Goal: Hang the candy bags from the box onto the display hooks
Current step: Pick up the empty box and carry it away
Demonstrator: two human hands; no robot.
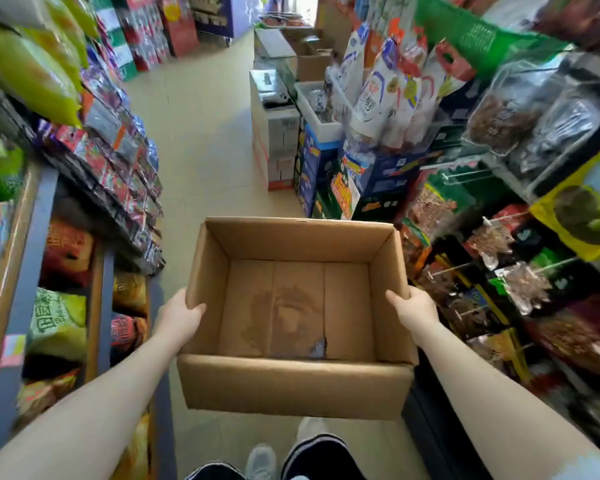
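Fingers of the left hand (179,315) curl over the left wall of the cardboard box (293,386), with the thumb inside, and the fingers of the right hand (414,306) grip the right wall in the same way, so both hands carry the box in the air above the floor (201,133) of a shop aisle. Inside the box I see no candy bags, only the bare bottom with a dark stain (286,313) and a small torn spot. Many snack bags (520,285) hang on the display hooks (548,263) at the right side, close to the box; which of them are the candy bags I cannot tell, because this part is blurred. I judge that the hanging is finished or almost finished. From here the risk is small but real: the box passes very near the hanging bags, and its corner could catch one and pull it from a hook. Each hand also holds only one thin wall, so the box may tilt or slip. It hides part of the floor ahead of the feet (262,460), and the stacked cartons (274,133) narrow the aisle.
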